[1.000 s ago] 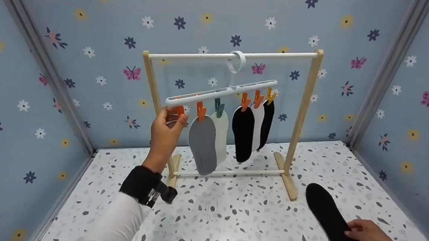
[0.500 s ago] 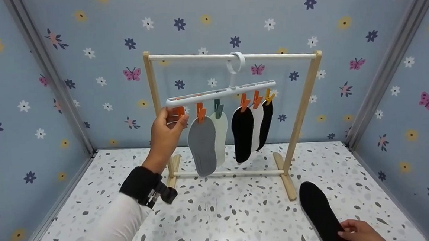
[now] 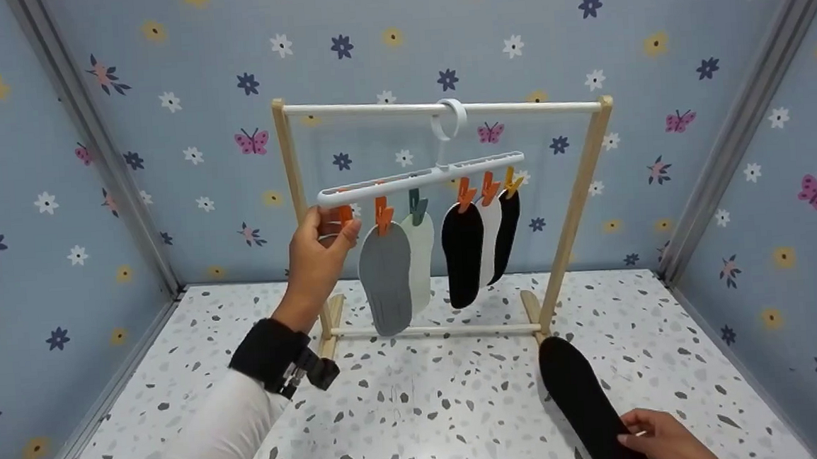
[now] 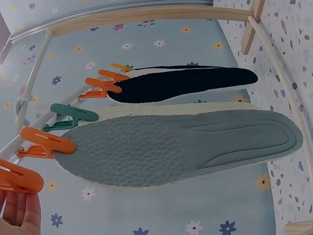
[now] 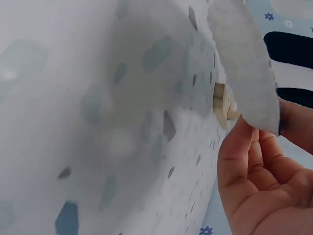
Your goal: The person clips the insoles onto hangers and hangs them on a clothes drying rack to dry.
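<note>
My left hand [image 3: 318, 253] grips an orange clothespin [image 4: 19, 177] at the near left end of the white hanger [image 3: 377, 187]. Beside it, another orange clothespin [image 3: 383, 215] holds a grey insole [image 3: 386, 280], and a green clothespin [image 3: 418, 206] holds a pale insole [image 3: 422, 268]. At the lower right, my right hand [image 3: 666, 437] pinches a loose black insole [image 3: 581, 389] near its lower end, between thumb and fingers. Its whitish underside [image 5: 244, 58] faces the right wrist camera. In the head view, its upper tip overlaps the foot of the rack.
A wooden rack with a white top rod [image 3: 528, 105] carries the hanger by its ring hook [image 3: 453, 119]. Right of the hook hang a black insole [image 3: 463, 258], a white insole [image 3: 491, 242] and another black insole [image 3: 508, 234]. Patterned walls enclose the speckled table [image 3: 420, 413].
My right hand has moved left with the loose black insole, bringing its tip to the right foot of the rack. The left hand has stayed almost still at the hanger's end.
</note>
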Demonstrator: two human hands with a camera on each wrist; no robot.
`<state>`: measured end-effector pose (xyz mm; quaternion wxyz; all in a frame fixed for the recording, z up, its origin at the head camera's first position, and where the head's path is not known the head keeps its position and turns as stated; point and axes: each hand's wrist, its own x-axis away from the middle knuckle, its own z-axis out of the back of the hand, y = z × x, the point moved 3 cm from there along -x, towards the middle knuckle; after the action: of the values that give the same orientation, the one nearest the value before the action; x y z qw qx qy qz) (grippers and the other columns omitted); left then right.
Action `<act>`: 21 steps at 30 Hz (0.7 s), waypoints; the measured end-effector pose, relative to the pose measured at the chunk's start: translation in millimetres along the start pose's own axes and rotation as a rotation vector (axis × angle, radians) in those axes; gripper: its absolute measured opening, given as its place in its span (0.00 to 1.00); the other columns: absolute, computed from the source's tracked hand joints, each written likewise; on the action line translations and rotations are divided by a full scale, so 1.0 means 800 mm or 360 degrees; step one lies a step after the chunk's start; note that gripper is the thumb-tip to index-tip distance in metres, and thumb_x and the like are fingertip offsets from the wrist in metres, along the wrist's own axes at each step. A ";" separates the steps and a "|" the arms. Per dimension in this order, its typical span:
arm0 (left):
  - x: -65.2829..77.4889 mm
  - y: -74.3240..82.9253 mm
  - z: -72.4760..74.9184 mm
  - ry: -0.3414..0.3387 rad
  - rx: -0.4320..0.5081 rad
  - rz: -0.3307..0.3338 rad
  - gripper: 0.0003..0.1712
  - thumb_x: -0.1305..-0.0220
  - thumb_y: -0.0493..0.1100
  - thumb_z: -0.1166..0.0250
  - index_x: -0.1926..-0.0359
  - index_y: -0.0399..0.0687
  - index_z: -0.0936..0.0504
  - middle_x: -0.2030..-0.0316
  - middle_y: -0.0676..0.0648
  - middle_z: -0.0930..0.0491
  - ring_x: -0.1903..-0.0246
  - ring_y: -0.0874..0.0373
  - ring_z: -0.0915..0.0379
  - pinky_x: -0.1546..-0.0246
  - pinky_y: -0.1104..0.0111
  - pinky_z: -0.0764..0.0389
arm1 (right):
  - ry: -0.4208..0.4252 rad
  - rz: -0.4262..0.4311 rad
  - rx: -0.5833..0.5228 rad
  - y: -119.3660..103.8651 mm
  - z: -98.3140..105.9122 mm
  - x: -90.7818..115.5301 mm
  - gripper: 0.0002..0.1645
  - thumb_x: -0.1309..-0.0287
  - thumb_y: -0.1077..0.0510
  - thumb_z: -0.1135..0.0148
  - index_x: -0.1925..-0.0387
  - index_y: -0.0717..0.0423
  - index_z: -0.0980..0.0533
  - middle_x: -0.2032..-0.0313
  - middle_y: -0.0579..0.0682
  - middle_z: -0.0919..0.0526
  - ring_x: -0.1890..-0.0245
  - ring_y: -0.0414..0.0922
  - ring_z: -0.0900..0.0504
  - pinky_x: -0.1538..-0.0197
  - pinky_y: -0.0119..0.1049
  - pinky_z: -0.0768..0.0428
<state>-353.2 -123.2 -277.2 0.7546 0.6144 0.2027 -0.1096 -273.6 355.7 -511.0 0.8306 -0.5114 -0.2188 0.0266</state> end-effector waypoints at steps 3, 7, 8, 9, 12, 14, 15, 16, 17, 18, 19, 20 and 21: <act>-0.007 -0.016 0.000 0.0003 0.0011 -0.0006 0.26 0.36 0.47 0.38 0.42 0.39 0.33 0.52 0.41 0.27 0.53 0.54 0.27 0.49 0.66 0.24 | -0.0008 0.0025 0.0024 -0.009 -0.009 -0.004 0.18 0.37 0.57 0.42 0.55 0.70 0.27 0.63 0.48 0.21 0.63 0.43 0.21 0.60 0.41 0.21; -0.008 -0.023 0.000 0.0002 0.0017 -0.0042 0.27 0.37 0.50 0.38 0.43 0.41 0.32 0.53 0.43 0.27 0.53 0.55 0.27 0.50 0.66 0.24 | -0.0006 0.0077 0.0077 -0.022 -0.024 -0.010 0.18 0.38 0.57 0.42 0.55 0.69 0.27 0.62 0.48 0.22 0.63 0.42 0.23 0.61 0.39 0.23; -0.008 -0.024 0.000 0.0003 0.0015 -0.0050 0.27 0.37 0.50 0.37 0.43 0.41 0.32 0.53 0.43 0.26 0.54 0.55 0.27 0.50 0.66 0.23 | -0.0009 0.0114 0.0092 -0.026 -0.027 -0.011 0.18 0.38 0.57 0.42 0.55 0.70 0.27 0.62 0.49 0.21 0.63 0.42 0.23 0.62 0.39 0.23; -0.007 -0.024 0.000 0.0005 0.0014 -0.0057 0.27 0.37 0.51 0.37 0.43 0.42 0.32 0.54 0.44 0.26 0.54 0.56 0.27 0.51 0.66 0.23 | -0.0016 0.0153 0.0104 -0.030 -0.030 -0.012 0.18 0.38 0.57 0.42 0.56 0.70 0.27 0.62 0.50 0.21 0.63 0.43 0.23 0.62 0.38 0.23; -0.006 -0.024 0.000 0.0004 0.0010 -0.0058 0.27 0.37 0.52 0.37 0.44 0.42 0.32 0.54 0.44 0.26 0.55 0.56 0.27 0.51 0.66 0.23 | -0.0033 0.0207 0.0098 -0.039 -0.039 -0.014 0.16 0.38 0.58 0.42 0.57 0.70 0.26 0.63 0.50 0.21 0.64 0.44 0.23 0.62 0.37 0.24; -0.006 -0.024 -0.001 0.0004 0.0011 -0.0054 0.27 0.37 0.52 0.37 0.43 0.43 0.32 0.54 0.45 0.26 0.55 0.56 0.27 0.51 0.66 0.23 | -0.0039 0.0223 0.0083 -0.044 -0.045 -0.016 0.16 0.38 0.58 0.42 0.57 0.69 0.26 0.63 0.49 0.21 0.63 0.44 0.23 0.61 0.37 0.24; -0.006 -0.023 -0.001 0.0001 0.0014 -0.0052 0.27 0.37 0.52 0.37 0.43 0.43 0.32 0.54 0.45 0.26 0.55 0.56 0.27 0.51 0.66 0.23 | -0.0040 0.0211 0.0073 -0.047 -0.047 -0.017 0.16 0.39 0.57 0.41 0.58 0.68 0.26 0.63 0.48 0.22 0.64 0.44 0.23 0.61 0.37 0.24; -0.006 -0.023 -0.001 -0.0004 0.0017 -0.0051 0.27 0.37 0.52 0.38 0.43 0.43 0.32 0.54 0.45 0.26 0.54 0.56 0.27 0.51 0.66 0.23 | -0.0040 0.0204 0.0066 -0.049 -0.049 -0.018 0.15 0.39 0.57 0.41 0.58 0.67 0.26 0.63 0.47 0.22 0.64 0.43 0.24 0.61 0.37 0.24; -0.006 -0.023 -0.001 -0.0005 0.0020 -0.0050 0.27 0.37 0.52 0.37 0.43 0.43 0.32 0.54 0.45 0.26 0.54 0.56 0.27 0.51 0.66 0.23 | -0.0042 0.0215 0.0069 -0.052 -0.051 -0.020 0.15 0.39 0.57 0.41 0.58 0.67 0.26 0.63 0.48 0.23 0.64 0.44 0.23 0.61 0.37 0.24; -0.006 -0.022 -0.001 -0.0009 0.0021 -0.0048 0.27 0.37 0.52 0.37 0.43 0.43 0.32 0.54 0.45 0.26 0.54 0.56 0.27 0.51 0.66 0.23 | -0.0043 0.0221 0.0066 -0.055 -0.054 -0.021 0.15 0.39 0.57 0.40 0.58 0.67 0.26 0.63 0.48 0.22 0.64 0.44 0.23 0.61 0.37 0.24; -0.005 -0.022 -0.001 -0.0009 0.0021 -0.0045 0.27 0.37 0.52 0.37 0.43 0.43 0.32 0.54 0.45 0.26 0.54 0.56 0.27 0.51 0.66 0.23 | -0.0045 0.0230 0.0062 -0.058 -0.056 -0.022 0.15 0.40 0.57 0.40 0.58 0.67 0.26 0.63 0.48 0.22 0.65 0.44 0.23 0.62 0.37 0.24; -0.005 -0.021 -0.001 -0.0012 0.0021 -0.0043 0.27 0.37 0.52 0.37 0.43 0.43 0.32 0.54 0.45 0.26 0.54 0.56 0.27 0.52 0.66 0.23 | -0.0050 0.0239 0.0057 -0.061 -0.059 -0.023 0.15 0.40 0.57 0.40 0.59 0.67 0.26 0.64 0.47 0.22 0.65 0.44 0.23 0.62 0.37 0.24; -0.005 -0.021 -0.001 -0.0012 0.0021 -0.0039 0.27 0.37 0.52 0.37 0.43 0.43 0.32 0.54 0.45 0.26 0.54 0.55 0.27 0.52 0.65 0.23 | -0.0056 0.0262 0.0047 -0.064 -0.061 -0.025 0.15 0.40 0.58 0.40 0.59 0.67 0.26 0.64 0.48 0.22 0.65 0.44 0.23 0.62 0.37 0.24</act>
<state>-363.9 -126.3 -290.5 0.7499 0.6164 0.2066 -0.1225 -281.5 285.1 -492.0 0.8291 -0.5148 -0.1902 0.1070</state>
